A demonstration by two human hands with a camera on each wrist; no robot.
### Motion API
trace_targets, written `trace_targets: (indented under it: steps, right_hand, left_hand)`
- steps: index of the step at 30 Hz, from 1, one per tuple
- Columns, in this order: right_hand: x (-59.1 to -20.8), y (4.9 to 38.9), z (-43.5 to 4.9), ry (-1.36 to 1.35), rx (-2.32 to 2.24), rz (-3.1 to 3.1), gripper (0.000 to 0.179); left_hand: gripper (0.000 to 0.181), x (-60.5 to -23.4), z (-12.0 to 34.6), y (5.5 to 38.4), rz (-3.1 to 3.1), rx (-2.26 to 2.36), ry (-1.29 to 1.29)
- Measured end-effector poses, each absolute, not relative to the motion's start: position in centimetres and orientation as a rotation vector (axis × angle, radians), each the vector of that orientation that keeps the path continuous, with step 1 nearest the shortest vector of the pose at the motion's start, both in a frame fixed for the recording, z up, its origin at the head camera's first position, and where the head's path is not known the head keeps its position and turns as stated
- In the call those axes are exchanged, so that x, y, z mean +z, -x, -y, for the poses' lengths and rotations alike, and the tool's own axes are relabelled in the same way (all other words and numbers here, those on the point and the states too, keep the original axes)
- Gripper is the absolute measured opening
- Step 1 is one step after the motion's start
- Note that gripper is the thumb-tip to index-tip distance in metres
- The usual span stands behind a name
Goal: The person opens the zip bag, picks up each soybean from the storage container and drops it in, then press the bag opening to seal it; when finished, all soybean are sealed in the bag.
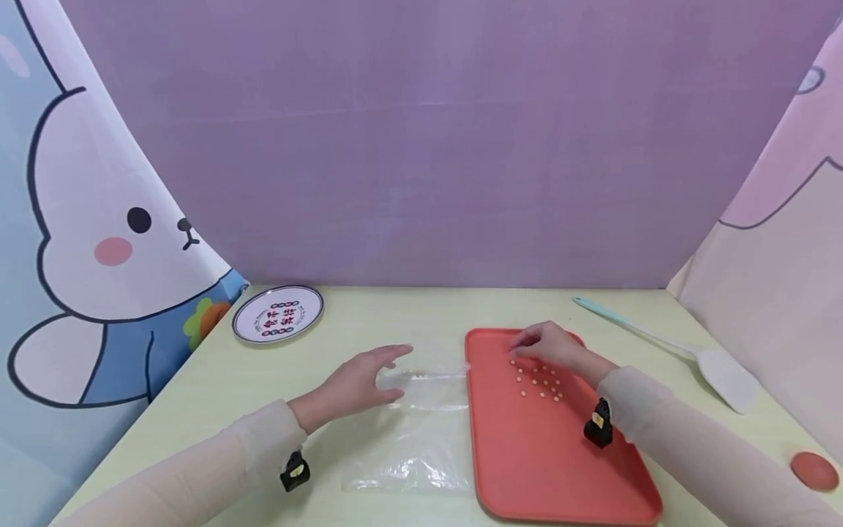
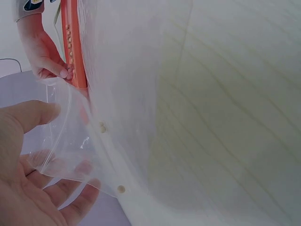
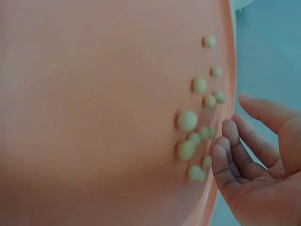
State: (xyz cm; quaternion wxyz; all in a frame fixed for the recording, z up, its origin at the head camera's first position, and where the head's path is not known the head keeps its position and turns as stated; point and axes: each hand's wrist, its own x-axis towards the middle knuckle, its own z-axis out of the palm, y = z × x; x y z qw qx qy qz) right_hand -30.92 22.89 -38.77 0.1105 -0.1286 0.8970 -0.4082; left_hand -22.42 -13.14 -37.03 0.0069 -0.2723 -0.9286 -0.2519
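Pale yellow soybeans (image 3: 187,120) lie scattered on the far part of a red tray (image 1: 527,454). Over them, my right hand (image 1: 546,345) reaches down with bent fingers, its fingertips close to the beans; nothing shows between thumb and fingers in the right wrist view. A clear plastic zip bag (image 1: 408,446) lies flat left of the tray, its mouth end raised a little. My left hand (image 1: 356,384) is at that mouth, thumb and fingers spread apart with the film between them. Inside the bag, a few soybeans (image 2: 121,189) show in the left wrist view.
At the back left sits a round plate (image 1: 279,315) with red lettering. Right of the tray lies a spatula (image 1: 724,377) with a pale green handle. A red round object (image 1: 814,471) rests at the right edge. A purple backdrop (image 1: 421,146) rises behind the table.
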Motion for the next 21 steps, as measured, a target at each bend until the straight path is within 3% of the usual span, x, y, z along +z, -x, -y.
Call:
trace_targets:
  steps: [21]
  right_hand:
    - [-39.27,31.09,-22.84,0.395,-1.098,-2.664,0.011]
  left_hand:
    - [0.069,-37.25,13.87,22.28,2.935,-0.801,0.801]
